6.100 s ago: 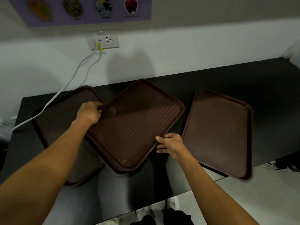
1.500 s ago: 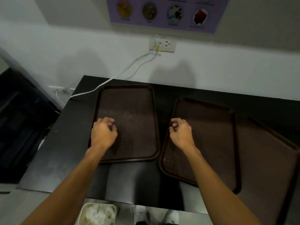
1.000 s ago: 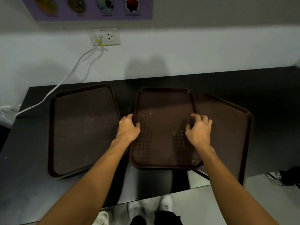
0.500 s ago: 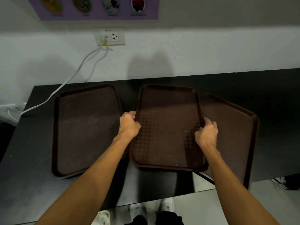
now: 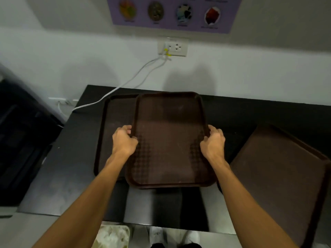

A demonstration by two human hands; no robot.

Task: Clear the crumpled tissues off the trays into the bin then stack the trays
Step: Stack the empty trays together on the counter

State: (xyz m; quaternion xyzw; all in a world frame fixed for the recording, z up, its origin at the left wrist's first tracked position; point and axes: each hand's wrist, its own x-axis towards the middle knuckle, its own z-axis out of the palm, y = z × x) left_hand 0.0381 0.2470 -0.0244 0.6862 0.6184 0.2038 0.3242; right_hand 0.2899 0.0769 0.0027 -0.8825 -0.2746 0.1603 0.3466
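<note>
Black counter (image 5: 71, 158) against a white wall; your left hand (image 5: 123, 140) and right hand (image 5: 212, 142) clamp curled fingers on the long rims of a brown tray (image 5: 170, 140), held partly over a second tray (image 5: 114, 119) at the left, likely to nest there; a third tray (image 5: 277, 167) lies well to the right; a white cable (image 5: 125, 83) trails behind; the bin (image 5: 127, 233) by your feet seems to hold tissues (image 5: 111, 237), though blurred.
</note>
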